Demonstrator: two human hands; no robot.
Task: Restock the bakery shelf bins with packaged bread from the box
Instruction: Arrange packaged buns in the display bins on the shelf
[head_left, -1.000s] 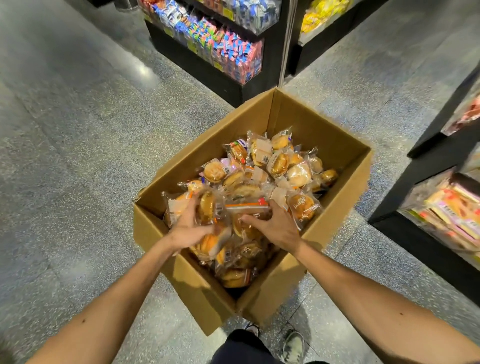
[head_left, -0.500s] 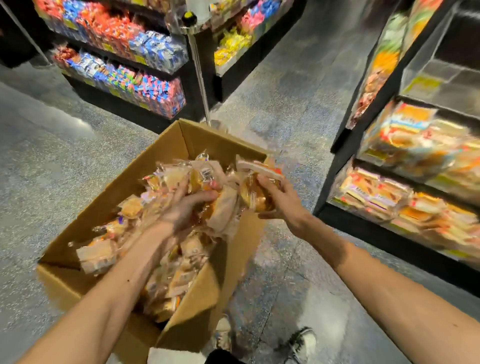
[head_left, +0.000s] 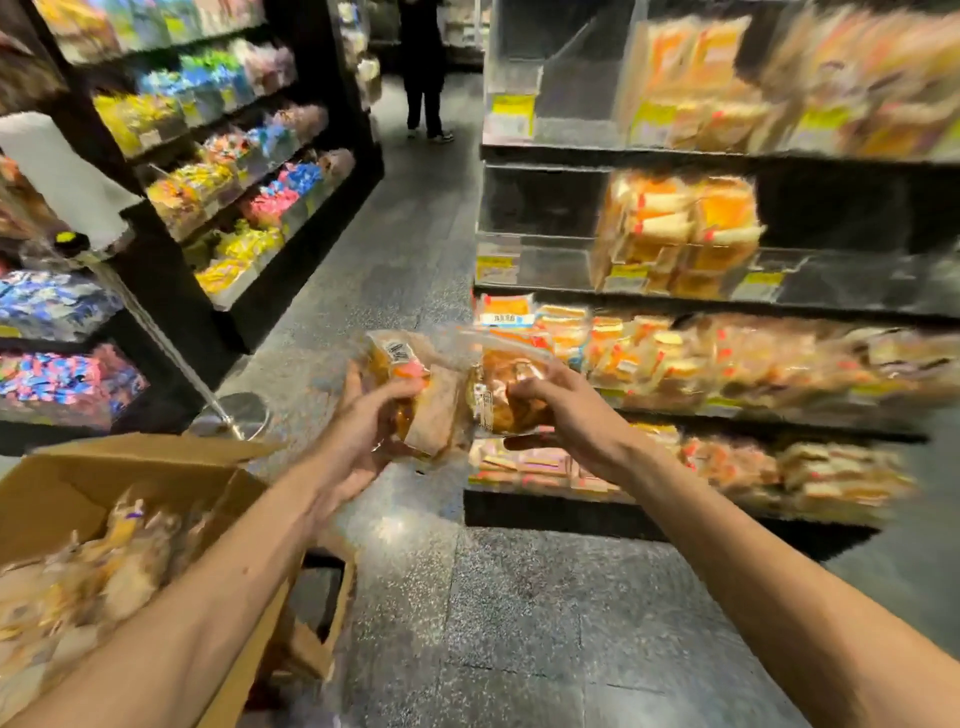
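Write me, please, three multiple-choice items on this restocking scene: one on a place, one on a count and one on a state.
1. Where is the cardboard box?
A. At the lower left of the view
B. On the top shelf
C. Beside the distant person

2. How many hands hold packaged bread?
A. None
B. One
C. Two

3. What state is the box in?
A. Taped shut
B. Open, with bread inside
C. Flattened

Answers:
1 A: its flap and wall fill the lower left corner.
2 C: the left hand grips the left package, and the right hand grips the right package.
3 B: its flaps stand open around wrapped bread.
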